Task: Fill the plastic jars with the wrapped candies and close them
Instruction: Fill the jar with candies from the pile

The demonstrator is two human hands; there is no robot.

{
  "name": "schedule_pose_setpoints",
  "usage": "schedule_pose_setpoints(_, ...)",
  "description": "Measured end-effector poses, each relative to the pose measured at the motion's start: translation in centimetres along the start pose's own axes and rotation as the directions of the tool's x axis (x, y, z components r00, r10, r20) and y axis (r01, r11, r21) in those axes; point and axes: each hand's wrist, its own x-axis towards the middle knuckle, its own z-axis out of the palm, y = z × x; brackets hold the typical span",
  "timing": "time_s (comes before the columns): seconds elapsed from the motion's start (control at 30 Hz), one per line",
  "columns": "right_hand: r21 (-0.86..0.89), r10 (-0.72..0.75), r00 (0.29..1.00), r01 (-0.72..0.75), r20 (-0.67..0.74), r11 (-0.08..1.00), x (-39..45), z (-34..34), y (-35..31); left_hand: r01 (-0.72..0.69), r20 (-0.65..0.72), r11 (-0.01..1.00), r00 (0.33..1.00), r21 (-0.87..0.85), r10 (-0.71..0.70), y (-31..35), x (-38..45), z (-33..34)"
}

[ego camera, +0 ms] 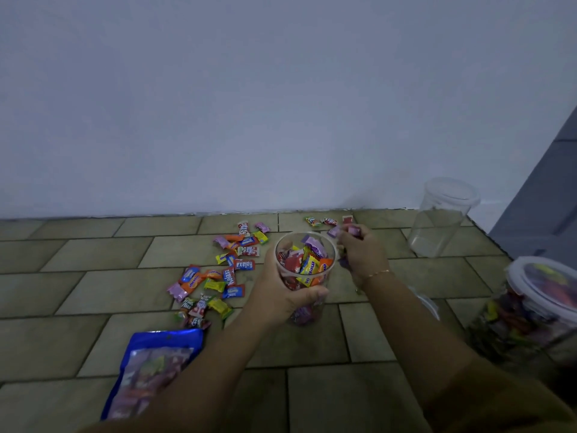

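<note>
I can read "Relaxa" on a blue wrapper point(244, 265) lying upside down in the loose candies point(218, 270), again on a red one just left of it, and "mentos" on an orange wrapper near the pile's left edge and on yellow and orange ones inside the open jar point(305, 270). Other print is too blurred to read.

I count three clear plastic jars. My left hand point(282, 295) wraps the open one at centre, thumb curled across its near side. It is mostly full and has no lid. An empty jar point(440, 218) with its lid on stands far right by the wall. A packed, lidded jar point(527, 310) sits at the near right, partly cut off by the edge.

My right hand point(362, 251) is at the open jar's right rim, fingers pinching pink-wrapped candies point(354, 230) (how many, I cannot tell).

Three more candies point(327, 220) lie at the wall beyond the hand. A blue candy bag point(150, 370) lies near left on the tiled floor point(93, 292), its lower end hidden behind my left forearm.
</note>
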Motion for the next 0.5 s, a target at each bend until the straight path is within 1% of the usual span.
schedule_pose_setpoints(0.03, 0.096, -0.027, 1.000, 0.028, -0.012, 0.995, -0.8, 0.3, -1.2, 0.003, 0.006, 1.000, 1.000, 0.000, -0.003, 0.0, -0.3, 0.0)
schedule_pose_setpoints(0.1, 0.225, -0.110, 0.994, 0.110, -0.013, 0.968, -2.7, 0.9, -3.9, -0.003, 0.002, 1.000, 1.000, -0.001, 0.003, 0.0, -0.9, 0.0)
schedule_pose_setpoints(0.2, 0.329, -0.226, 0.974, 0.203, 0.032, 0.922, -5.3, 1.6, -6.6, -0.024, -0.011, 1.000, 1.000, 0.002, 0.024, -0.1, -1.6, 0.0)
schedule_pose_setpoints(0.27, 0.302, -0.269, 0.962, 0.244, 0.044, 0.922, -6.7, 2.1, -7.2, -0.032, -0.007, 0.999, 0.999, -0.004, 0.032, -0.3, -1.8, 0.0)
schedule_pose_setpoints(0.37, 0.185, -0.315, 0.949, 0.304, 0.032, 0.935, -8.3, 2.7, -6.7, -0.037, -0.007, 0.999, 0.999, -0.009, 0.037, -0.4, -2.5, 0.1)
schedule_pose_setpoints(0.43, 0.129, -0.328, 0.944, 0.321, 0.031, 0.938, -8.9, 2.9, -6.3, -0.046, -0.012, 0.999, 0.999, -0.006, 0.046, -0.3, -2.8, 0.1)
schedule_pose_setpoints(0.5, 0.109, -0.330, 0.943, 0.324, 0.047, 0.940, -9.5, 3.1, -6.1, -0.041, 0.000, 0.999, 0.999, -0.021, 0.041, -0.2, -3.1, 0.0)
